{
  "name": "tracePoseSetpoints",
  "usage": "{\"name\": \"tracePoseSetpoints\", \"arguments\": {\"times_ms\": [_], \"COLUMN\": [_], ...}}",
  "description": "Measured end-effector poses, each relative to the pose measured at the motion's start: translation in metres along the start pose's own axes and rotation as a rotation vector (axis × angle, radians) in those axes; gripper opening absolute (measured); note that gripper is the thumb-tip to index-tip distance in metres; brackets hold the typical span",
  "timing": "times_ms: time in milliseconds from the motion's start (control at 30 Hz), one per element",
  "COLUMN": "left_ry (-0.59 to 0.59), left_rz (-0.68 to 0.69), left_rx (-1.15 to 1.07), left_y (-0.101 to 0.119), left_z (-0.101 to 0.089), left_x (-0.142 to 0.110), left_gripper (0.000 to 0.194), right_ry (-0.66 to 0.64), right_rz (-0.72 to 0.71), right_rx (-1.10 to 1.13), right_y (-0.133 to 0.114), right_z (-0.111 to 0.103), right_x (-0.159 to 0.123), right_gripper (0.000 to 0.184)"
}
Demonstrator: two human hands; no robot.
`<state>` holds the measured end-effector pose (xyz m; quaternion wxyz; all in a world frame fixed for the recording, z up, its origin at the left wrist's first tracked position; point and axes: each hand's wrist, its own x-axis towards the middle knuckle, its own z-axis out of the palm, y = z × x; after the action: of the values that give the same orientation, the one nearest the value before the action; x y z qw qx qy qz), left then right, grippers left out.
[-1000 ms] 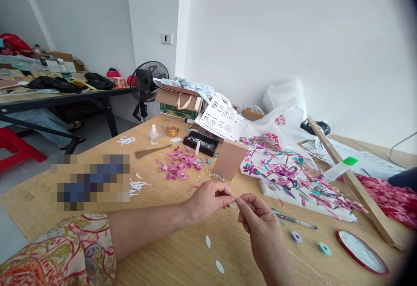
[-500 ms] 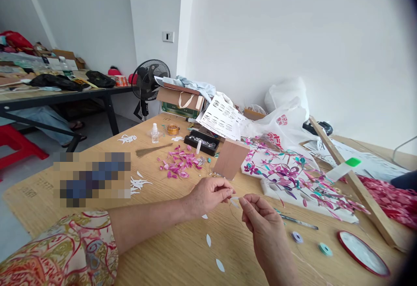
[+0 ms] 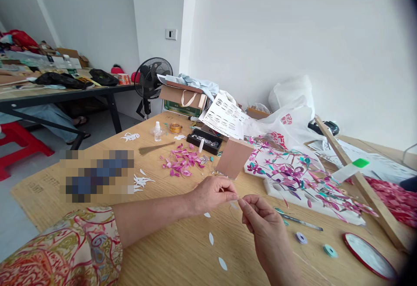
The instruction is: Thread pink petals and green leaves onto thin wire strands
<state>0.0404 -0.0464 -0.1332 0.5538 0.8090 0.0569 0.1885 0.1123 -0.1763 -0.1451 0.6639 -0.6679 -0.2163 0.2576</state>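
Over the middle of the table, my left hand (image 3: pixel 213 195) is closed in a pinch, its thumb and forefinger almost meeting my right hand's fingertips. My right hand (image 3: pixel 262 223) also pinches, thumb against forefinger. Just below the fingertips shows part of a small white leaf-shaped piece (image 3: pixel 233 205), with a fine thread hanging near it; which fingers hold which is partly hidden. Loose white leaf-shaped pieces (image 3: pixel 222 264) lie on the wood below my hands. A lilac thread spool (image 3: pixel 301 238) and a teal spool (image 3: pixel 330 251) are right of my right hand.
Pink petals (image 3: pixel 182 161), a black tray (image 3: pixel 204 141) and a wooden block (image 3: pixel 234 158) stand beyond my hands. Wired pink flowers (image 3: pixel 296 175) rest on white foam at right, beside a wooden bar (image 3: pixel 355 182). A red-rimmed oval (image 3: pixel 369 255) lies near right.
My left fingertips have moved slightly right, closing the gap to my right fingertips. Less of the white piece shows between them. The whole view has shifted slightly.
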Motion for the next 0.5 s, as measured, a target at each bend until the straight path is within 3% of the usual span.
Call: {"name": "tracePoseSetpoints", "arguments": {"times_ms": [100, 233, 333, 400, 500], "left_ry": [-0.024, -0.097, -0.077, -0.011, 0.065], "left_rz": [-0.009, -0.130, -0.194, -0.173, -0.030], "left_rx": [-0.010, -0.094, -0.070, -0.050, -0.100], "left_y": [0.0007, 0.0003, -0.0019, -0.0021, 0.0015], "left_z": [-0.0021, -0.0056, -0.0075, -0.0074, -0.0049], "left_x": [0.0015, 0.0040, 0.0063, 0.0065, 0.0028], "left_gripper": [0.013, 0.015, 0.014, 0.008, 0.008], "right_ry": [-0.005, 0.000, 0.012, 0.011, 0.005], "right_rz": [0.002, 0.007, 0.010, 0.014, 0.018], "right_rx": [0.002, 0.006, 0.023, 0.028, 0.027], "right_y": [-0.0015, -0.0026, -0.0030, -0.0030, -0.0029], "right_z": [0.0011, 0.0007, 0.0002, -0.0001, -0.0003], "right_x": [-0.0005, -0.0013, -0.0011, -0.0010, -0.0010], "right_gripper": [0.033, 0.032, 0.032, 0.031, 0.029]}}
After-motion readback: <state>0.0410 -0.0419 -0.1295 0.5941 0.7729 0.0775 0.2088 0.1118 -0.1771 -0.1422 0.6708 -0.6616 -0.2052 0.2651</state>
